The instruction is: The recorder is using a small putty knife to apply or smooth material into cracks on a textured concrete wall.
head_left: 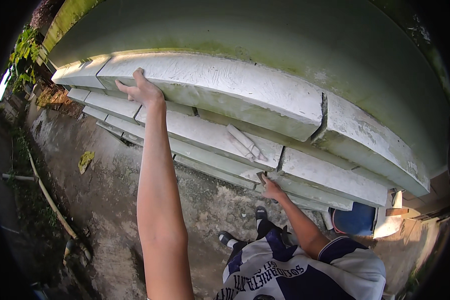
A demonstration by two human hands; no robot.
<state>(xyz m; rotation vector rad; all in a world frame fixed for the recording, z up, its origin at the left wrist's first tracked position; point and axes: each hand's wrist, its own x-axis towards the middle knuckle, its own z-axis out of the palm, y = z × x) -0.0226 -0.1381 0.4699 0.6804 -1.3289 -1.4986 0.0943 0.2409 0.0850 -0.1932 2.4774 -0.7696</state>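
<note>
My left hand (142,91) rests on the front edge of a long whitish concrete slab (220,75), the topmost of several stepped like shelves along a green wall. Its fingers are spread and hold nothing. Lower and to the right, my right hand (271,190) is closed on a small flat brownish piece (261,176), whose kind I cannot make out. That piece is close to the edge of a lower slab (220,162). Two whitish tube-like pieces (241,138) lie side by side on the slab above the right hand.
The green wall (245,30) rises behind the slabs. At the right stands a blue container (354,220). A yellowish crumpled scrap (86,162) lies on the stained concrete ground (110,200). Along the left runs a long thin pipe (52,205), beside plants (25,57).
</note>
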